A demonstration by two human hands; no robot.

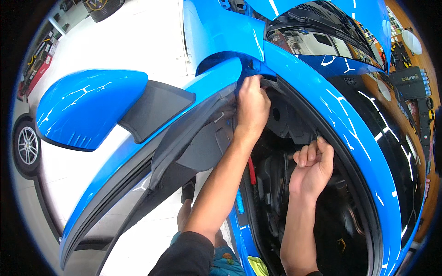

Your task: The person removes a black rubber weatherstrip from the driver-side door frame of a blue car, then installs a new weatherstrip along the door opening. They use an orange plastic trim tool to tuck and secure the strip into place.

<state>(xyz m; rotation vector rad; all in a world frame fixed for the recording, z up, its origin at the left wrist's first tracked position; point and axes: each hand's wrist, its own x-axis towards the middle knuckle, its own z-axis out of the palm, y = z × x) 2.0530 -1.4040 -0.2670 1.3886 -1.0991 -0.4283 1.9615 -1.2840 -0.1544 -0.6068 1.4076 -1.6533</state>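
A black rubber door seal (341,162) lines the doorway of a bright blue car, along the blue windshield pillar (338,110). My left hand (252,106) reaches up to the front corner of the opening, beside the door hinge area. Its fingers are closed at the seal's front end, though the fingertips are partly hidden. Lower and to the right, my right hand (313,168) has curled fingers, with thumb and index fingertip pinching at the seal's inner edge. The open blue door (115,172) stands to the left of both arms.
A blue side mirror (92,108) juts out from the door. Inside the cabin are dark seats and a red strip (252,171). A yellow-green cloth (257,266) lies at the sill. Another car's wheel (28,146) shows far left; tools (403,53) line the right.
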